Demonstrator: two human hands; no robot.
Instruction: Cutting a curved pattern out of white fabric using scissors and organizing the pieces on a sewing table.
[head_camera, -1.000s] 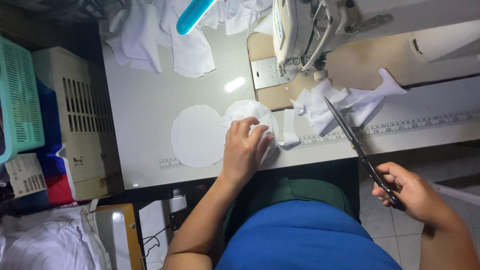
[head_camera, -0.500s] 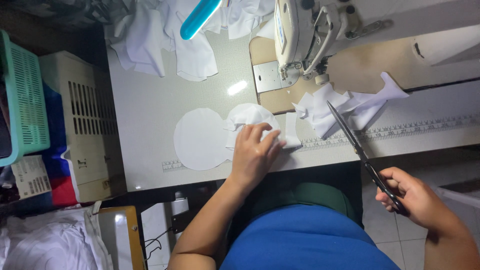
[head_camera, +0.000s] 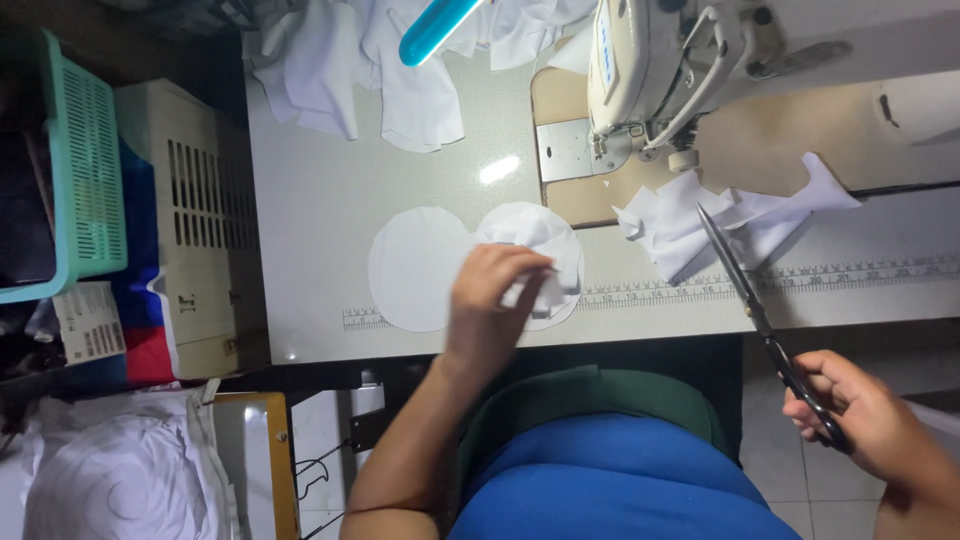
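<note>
Near the front edge of the sewing table (head_camera: 330, 180), left hand (head_camera: 490, 300) down on a crumpled white fabric piece (head_camera: 545, 250), fingertips pinched together on a fold of it. Fabric directly beneath and just beyond that hand, overlapping a flat round white cut piece (head_camera: 415, 268) to the left, both above the printed ruler strip (head_camera: 660, 292). Off the table's right front corner, right hand (head_camera: 865, 420) wrapped shut around the handles of long scissors (head_camera: 745, 290), blades closed, tip over a heap of white scraps (head_camera: 700, 225). Scissors well apart from the pinched fabric. Behind the scraps, cream sewing machine (head_camera: 640, 60).
</note>
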